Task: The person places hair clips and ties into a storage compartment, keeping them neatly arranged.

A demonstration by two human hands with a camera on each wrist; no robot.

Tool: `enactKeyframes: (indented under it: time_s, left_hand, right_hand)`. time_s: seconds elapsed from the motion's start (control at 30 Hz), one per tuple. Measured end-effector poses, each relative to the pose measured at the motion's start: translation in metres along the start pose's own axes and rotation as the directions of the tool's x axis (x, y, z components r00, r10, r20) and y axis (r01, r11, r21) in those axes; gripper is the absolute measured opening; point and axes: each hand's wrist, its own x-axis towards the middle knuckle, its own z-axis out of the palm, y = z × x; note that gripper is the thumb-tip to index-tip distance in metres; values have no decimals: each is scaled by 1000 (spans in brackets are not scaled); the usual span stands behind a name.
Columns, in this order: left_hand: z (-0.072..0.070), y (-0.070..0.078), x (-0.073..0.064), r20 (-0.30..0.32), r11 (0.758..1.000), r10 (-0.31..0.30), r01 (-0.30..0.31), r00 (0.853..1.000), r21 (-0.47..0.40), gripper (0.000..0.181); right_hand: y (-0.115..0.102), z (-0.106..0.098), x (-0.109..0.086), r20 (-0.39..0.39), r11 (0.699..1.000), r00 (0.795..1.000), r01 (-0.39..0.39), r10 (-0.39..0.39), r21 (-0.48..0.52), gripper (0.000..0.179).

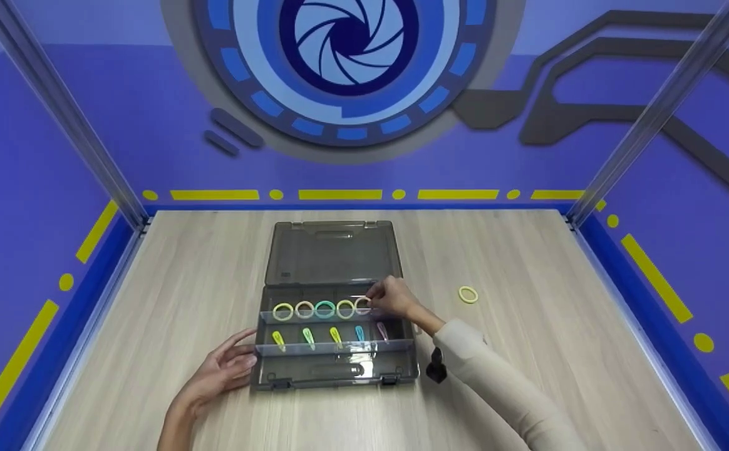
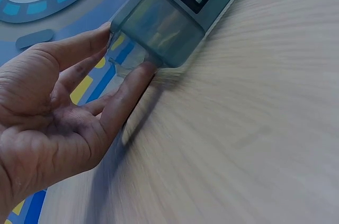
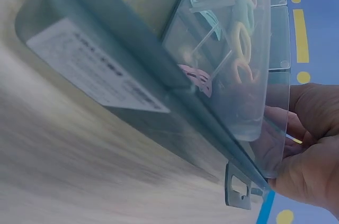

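A grey translucent organizer box (image 1: 336, 383) lies on the table with its lid (image 1: 333, 254) folded back. Its back row holds several ring-shaped hair ties in yellow, pink and teal (image 1: 325, 309). Several hair clips (image 1: 336, 337) stand in the row in front. My right hand (image 1: 392, 297) reaches in at the back right and pinches a pale hair tie (image 1: 361, 306) at the row's end; in the right wrist view the translucent dividers partly cover its fingers. My left hand (image 1: 222, 368) touches the box's left side, fingers extended and thumb against the wall.
A single yellow hair tie (image 1: 468, 295) lies on the wooden table (image 1: 508, 250), right of the box. A small black item (image 1: 436, 366) hangs at the right sleeve. Blue walls with metal posts (image 1: 646, 113) enclose the back and sides.
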Motion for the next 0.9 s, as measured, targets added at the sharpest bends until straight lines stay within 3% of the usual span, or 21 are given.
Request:
enactKeyframes:
  time_s: [0.17, 0.33, 0.6, 0.9]
  left_hand:
    - [0, 0, -1, 6, 1000, 10, -10, 1000, -10, 75]
    - [0, -1, -1, 13, 1000, 20, -20, 1000, -14, 75]
    - [0, -3, 0, 6, 1000, 17, -17, 1000, 11, 73]
    - [-1, -1, 1, 10, 1000, 18, -18, 1000, 14, 74]
  right_hand:
    - [-2, -8, -2, 31, 999, 999, 32, -33, 42, 12]
    - [-7, -23, -6, 62, 988, 997, 40, -50, 150, 17]
    - [-7, -55, -18, 101, 926, 992, -113, 82, 360, 25]
    - [16, -90, -35, 54, 920, 990, -143, 132, 365, 27]
